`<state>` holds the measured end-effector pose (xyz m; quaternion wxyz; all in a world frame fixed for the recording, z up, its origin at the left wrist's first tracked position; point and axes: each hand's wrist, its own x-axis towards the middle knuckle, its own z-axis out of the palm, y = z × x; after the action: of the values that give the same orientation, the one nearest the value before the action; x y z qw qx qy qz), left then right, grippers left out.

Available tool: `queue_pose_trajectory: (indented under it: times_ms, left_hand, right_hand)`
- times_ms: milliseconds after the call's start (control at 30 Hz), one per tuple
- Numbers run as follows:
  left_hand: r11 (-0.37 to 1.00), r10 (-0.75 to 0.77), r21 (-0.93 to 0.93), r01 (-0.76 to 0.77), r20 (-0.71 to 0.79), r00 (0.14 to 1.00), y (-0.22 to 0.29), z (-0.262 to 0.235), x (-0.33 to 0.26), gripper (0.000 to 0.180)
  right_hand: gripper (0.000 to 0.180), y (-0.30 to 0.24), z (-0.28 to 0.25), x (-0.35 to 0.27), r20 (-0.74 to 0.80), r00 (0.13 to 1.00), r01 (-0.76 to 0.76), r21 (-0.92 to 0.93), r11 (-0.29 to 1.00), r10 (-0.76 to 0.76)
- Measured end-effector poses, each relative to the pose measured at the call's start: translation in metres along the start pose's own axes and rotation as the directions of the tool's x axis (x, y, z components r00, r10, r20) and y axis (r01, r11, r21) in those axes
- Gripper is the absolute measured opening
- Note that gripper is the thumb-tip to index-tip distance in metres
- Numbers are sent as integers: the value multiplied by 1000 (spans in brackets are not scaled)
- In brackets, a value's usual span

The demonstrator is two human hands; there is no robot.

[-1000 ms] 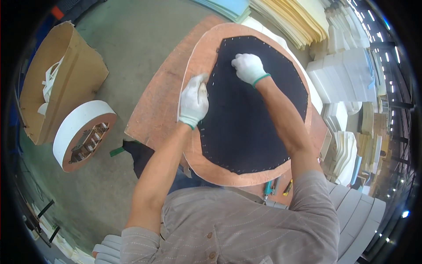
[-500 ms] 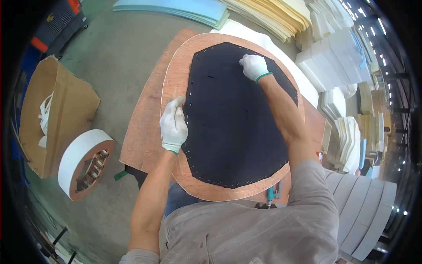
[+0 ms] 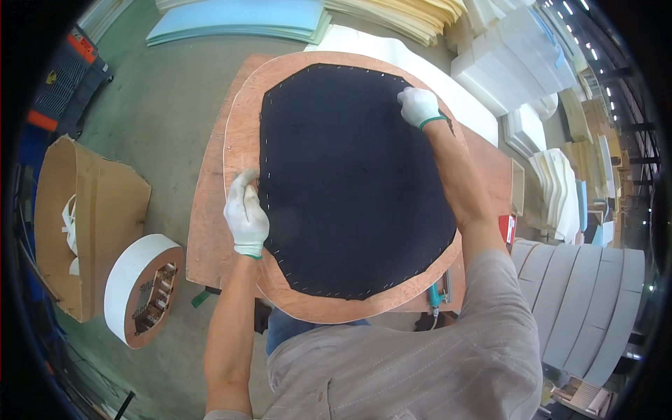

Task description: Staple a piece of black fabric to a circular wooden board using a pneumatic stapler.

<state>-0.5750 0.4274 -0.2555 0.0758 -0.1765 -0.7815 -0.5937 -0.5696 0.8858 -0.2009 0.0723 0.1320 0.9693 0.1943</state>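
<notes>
An oval wooden panel (image 3: 241, 126) lies in front of me, with black fabric (image 3: 350, 182) stapled over its middle. My left hand (image 3: 246, 217), in a white glove, rests at the panel's left side beside the fabric's edge. Its fingers stretch forward, touching the wood. My right hand (image 3: 418, 106), also gloved, is closed in a fist over the fabric's upper right edge; whatever its fingertips hold is hidden. A row of staples follows the fabric's rim. Below the right wrist the border looks ragged. Under the panel is a larger wooden board (image 3: 210, 210).
A teal air tool (image 3: 435, 297) lies by the board's near right edge. On the floor at left are a cardboard box (image 3: 112, 224) and a white-sided wooden ring (image 3: 136, 276). Blue foam sheets (image 3: 238, 22), white foam blocks (image 3: 511, 59) and curved grey pieces (image 3: 581, 301) surround the work.
My right hand has moved rightward across the fabric to its upper right edge. The whole scene has shifted left in view. The left hand keeps its place beside the fabric, and fewer creases show.
</notes>
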Motion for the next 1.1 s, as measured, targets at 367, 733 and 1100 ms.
queue_pose_trajectory:
  times_ms: [367,733,1100]
  left_hand:
    - [987,-99,-127,95,-29,995,-13,-4,-5,29]
    - [999,-46,-28,46,-5,999,-14,-6,-3,30]
    - [997,-37,-64,37,-7,999,-30,-3,-1,30]
  right_hand:
    - [20,34,-66,-100,-125,982,-100,279,955,140]
    - [18,31,-63,-177,-117,977,-141,267,953,177]
    - [16,-14,-49,-249,-24,991,-123,261,957,134]
